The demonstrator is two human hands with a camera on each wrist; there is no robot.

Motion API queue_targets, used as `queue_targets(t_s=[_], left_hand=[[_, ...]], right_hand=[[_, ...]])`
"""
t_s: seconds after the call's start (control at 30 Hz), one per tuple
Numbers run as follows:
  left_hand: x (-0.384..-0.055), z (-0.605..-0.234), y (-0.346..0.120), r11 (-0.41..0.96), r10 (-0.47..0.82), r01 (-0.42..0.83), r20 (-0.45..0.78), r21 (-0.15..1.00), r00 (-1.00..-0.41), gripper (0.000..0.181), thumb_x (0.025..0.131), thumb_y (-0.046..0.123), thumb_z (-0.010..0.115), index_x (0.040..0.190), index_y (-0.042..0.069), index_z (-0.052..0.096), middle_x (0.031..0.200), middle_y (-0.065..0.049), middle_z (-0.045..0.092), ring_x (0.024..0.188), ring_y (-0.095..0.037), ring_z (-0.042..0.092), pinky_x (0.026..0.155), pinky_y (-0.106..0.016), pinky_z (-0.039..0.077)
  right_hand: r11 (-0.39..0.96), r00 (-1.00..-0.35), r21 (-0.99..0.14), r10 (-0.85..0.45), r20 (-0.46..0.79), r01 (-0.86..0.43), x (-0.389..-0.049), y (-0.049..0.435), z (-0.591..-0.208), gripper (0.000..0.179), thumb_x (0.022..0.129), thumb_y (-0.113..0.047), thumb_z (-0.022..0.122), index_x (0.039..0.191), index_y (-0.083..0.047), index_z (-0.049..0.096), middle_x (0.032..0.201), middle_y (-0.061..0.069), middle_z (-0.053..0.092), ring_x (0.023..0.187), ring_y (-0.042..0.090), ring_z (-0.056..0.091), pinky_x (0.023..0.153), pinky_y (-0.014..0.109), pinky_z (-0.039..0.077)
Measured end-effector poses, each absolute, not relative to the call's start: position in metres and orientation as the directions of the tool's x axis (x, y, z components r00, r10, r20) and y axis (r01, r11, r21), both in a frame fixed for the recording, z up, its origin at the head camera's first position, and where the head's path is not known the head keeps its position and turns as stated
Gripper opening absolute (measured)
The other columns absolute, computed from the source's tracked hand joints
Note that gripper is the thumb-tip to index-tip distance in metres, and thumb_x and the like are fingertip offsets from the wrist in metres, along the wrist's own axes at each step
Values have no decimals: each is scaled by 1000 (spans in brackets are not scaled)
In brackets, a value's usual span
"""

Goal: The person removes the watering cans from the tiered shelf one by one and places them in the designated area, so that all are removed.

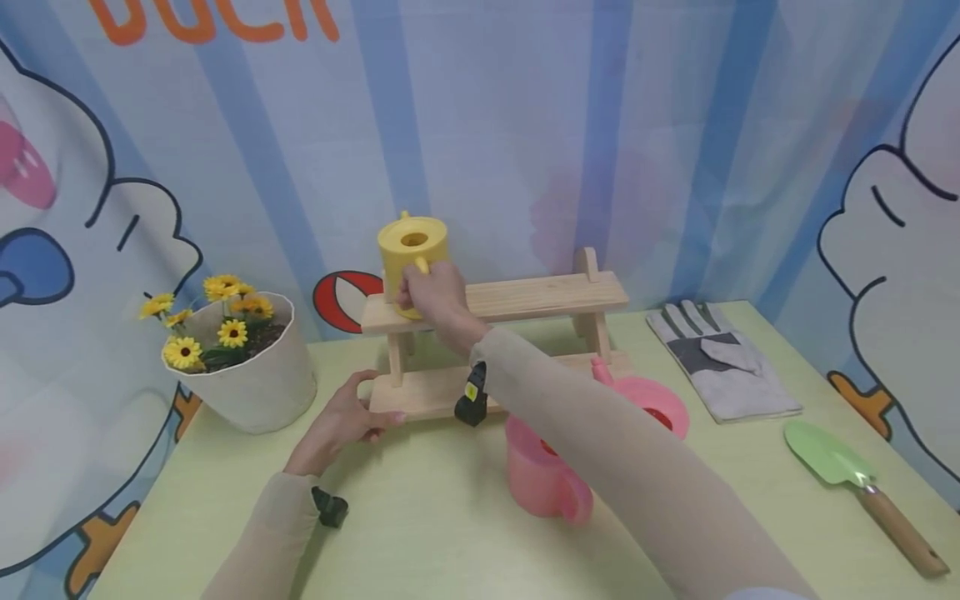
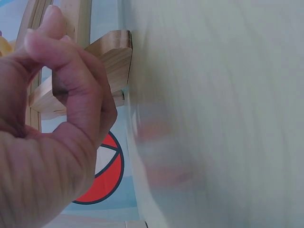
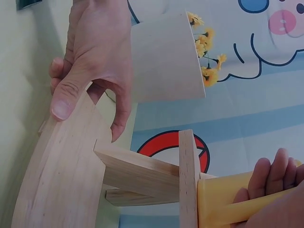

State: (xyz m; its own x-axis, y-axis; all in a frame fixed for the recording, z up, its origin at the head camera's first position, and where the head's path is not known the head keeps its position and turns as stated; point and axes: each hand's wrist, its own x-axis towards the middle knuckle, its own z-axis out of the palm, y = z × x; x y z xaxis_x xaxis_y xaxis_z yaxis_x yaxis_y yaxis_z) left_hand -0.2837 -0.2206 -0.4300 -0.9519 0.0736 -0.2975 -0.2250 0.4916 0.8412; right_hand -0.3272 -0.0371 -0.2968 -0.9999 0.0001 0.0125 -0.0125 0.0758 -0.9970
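My right hand (image 1: 437, 293) grips the handle of a yellow watering can (image 1: 411, 242), which stands upright at the left end of the upper board of a two-step wooden plant stand (image 1: 540, 297). In the right wrist view, fingers curl around the yellow handle (image 3: 256, 208). My left hand (image 1: 345, 421) holds the left end of the stand's lower board (image 1: 427, 392); its thumb (image 3: 62, 105) lies on the board and the fingers bend around the end. Pink watering cans (image 1: 543, 479) stand in front of the stand, partly hidden by my right forearm.
A white pot (image 1: 258, 392) of yellow flowers stands left of the stand. To the right lie a grey-and-white glove (image 1: 723, 367) and a green trowel (image 1: 832, 454) with a wooden handle. Close behind the table hangs a printed curtain (image 1: 495, 125).
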Motion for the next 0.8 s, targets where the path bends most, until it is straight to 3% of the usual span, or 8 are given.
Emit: queue_targets(t_s=[0.33,0.53,0.8], left_hand=[[-286,-431,-219,497,63,-233,-303,836,-951,101,93,21,89,168,10,22,96,-9,65,66,-15,58,66,-26,50],[-286,-432,-220,489,71,-227,-298,842,-952,102,93,21,90,168,10,22,96,-9,65,66,-14,57,65,-26,49],[-284,-432,-221,486,95,-201,-280,851,-955,102,94,19,88,169,9,20,91,-6,64,63,-13,56,63,-26,49]], right_hand=[[140,-999,-989,16,44,-41,-324,-34,-296,36,113,-26,51,90,-4,66,68,-4,54,66,14,54,66,27,44],[171,-995,-982,46,89,-80,-317,-32,-295,39,110,-23,52,72,-16,56,67,-4,54,62,12,52,61,26,43],[180,-994,-978,15,110,-106,-302,-24,-291,35,106,-20,52,71,-16,55,66,-3,55,62,13,53,59,26,44]])
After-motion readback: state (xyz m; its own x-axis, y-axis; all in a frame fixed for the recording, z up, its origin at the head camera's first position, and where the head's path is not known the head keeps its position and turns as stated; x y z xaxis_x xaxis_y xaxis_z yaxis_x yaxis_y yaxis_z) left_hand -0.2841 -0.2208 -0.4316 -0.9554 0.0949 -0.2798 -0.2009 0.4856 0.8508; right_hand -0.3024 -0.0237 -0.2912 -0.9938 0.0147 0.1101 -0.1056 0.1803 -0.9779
